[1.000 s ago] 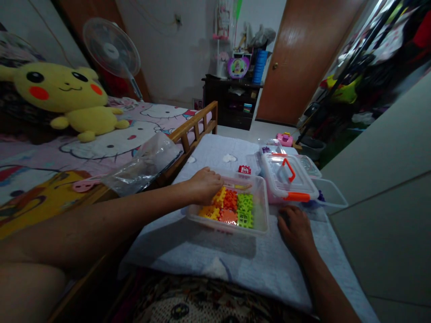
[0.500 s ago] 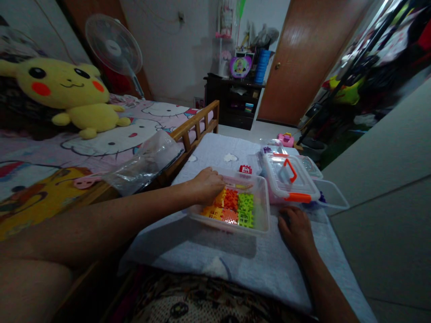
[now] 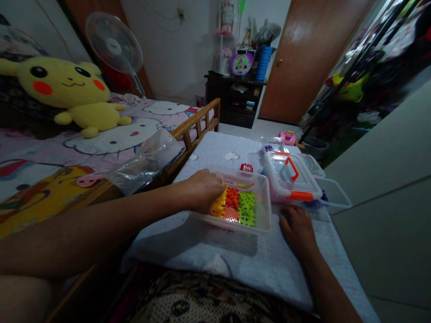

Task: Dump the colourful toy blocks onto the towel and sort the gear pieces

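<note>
My left hand (image 3: 207, 190) reaches over the left side of a clear plastic bin (image 3: 264, 220), its fingers closed on a yellow plastic building block (image 3: 220, 199). The fingertips are partly hidden behind the knuckles. Beside the yellow pieces in the bin lie red-orange blocks (image 3: 232, 197), peach blocks (image 3: 230, 214) and green blocks (image 3: 247, 208), set out by colour. A yellow strip (image 3: 245, 185) lies along the bin's far side. My right hand (image 3: 298, 229) rests on the cloth right of the bin, thumb apart from loosely bent fingers, holding nothing visible.
A lidded clear box (image 3: 281, 172) with an orange handle stands right of the bin, amid other clear containers (image 3: 333, 193). One red block (image 3: 247, 168) sits behind the bin. A wooden bed rail (image 3: 195, 123) and a crumpled plastic bag (image 3: 148, 159) border the left.
My left hand has shifted slightly right and lower over the yellow blocks, covering more of the bin's left side. My right hand stays in place on the cloth.
</note>
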Tool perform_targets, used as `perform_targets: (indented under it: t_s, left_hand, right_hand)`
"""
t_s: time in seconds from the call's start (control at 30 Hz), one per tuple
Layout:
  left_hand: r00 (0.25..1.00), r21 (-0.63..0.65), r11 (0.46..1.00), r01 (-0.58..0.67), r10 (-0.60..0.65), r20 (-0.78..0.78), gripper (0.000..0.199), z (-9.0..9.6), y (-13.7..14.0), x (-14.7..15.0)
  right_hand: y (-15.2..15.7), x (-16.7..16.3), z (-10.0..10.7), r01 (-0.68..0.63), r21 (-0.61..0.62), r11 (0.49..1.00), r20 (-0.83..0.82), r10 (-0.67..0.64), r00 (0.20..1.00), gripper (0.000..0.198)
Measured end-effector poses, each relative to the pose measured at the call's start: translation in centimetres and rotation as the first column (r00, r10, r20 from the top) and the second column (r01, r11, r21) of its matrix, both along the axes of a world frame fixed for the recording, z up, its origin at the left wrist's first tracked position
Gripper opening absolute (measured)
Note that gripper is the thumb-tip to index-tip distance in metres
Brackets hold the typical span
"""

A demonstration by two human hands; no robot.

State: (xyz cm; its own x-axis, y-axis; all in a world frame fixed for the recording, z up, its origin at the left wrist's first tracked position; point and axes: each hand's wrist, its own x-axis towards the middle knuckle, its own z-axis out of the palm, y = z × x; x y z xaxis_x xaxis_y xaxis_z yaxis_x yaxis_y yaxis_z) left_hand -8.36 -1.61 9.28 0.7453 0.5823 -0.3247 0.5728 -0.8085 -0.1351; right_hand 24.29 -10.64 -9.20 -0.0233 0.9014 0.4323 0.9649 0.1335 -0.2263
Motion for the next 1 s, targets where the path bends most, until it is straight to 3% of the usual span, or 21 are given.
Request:
perform_targets:
  t_s: [0.13,0.33,0.5,0.63,0.73,0.83,0.93,1.0]
  left_hand:
    - [0.995,-0.109,0.994,-0.006,-0.005,-0.096,0.022,0.2,-0.3,0.3]
    - [0.979,-0.161,0.987,-0.01,-0.023,-0.203,0.027,1.1,-0.2,1.0]
    - [0.999,-0.185,0.982,0.026,-0.029,-0.013,0.029,2.5,0.6,1.0]
    - [0.981,-0.097,0.995,0.018,0.001,0.196,0.032,3.4,4.5,2.7]
    - [0.966,-0.006,1.0,0.016,-0.014,0.26,0.034,2.8,8.4,5.5]
    - [0.976,-0.084,0.996,-0.043,0.06,0.209,0.041,0.9,11.4,8.6]
    - [0.954,-0.177,0.977,-0.116,0.159,0.254,0.051,-0.9,12.3,10.0]
    - [0.937,-0.176,0.976,-0.127,0.177,0.302,0.053,-1.8,11.9,9.2]
  right_hand:
    - [0.0,0.0,0.1,-0.001,0.004,1.0,-0.001,0.001,1.0,0.02]
    - [-0.1,-0.1,0.2,-0.002,-0.006,1.0,-0.016,0.002,1.0,0.018]
    - [-0.1,-0.2,0.2,0.007,-0.007,1.0,-0.004,-0.007,1.0,0.019]
    - [-0.2,-0.3,0.2,0.017,-0.01,1.0,-0.018,-0.018,1.0,0.018]
    - [-0.2,-0.3,0.1,0.018,-0.013,1.0,-0.039,-0.018,0.999,0.018]
    - [-0.2,-0.3,0.0,0.022,-0.015,1.0,-0.061,-0.023,0.998,0.018]
    - [-0.2,-0.3,0.1,0.024,-0.028,0.999,-0.075,-0.026,0.997,0.018]
    - [-0.2,-0.3,0.2,0.021,-0.035,0.999,-0.085,-0.024,0.996,0.017]
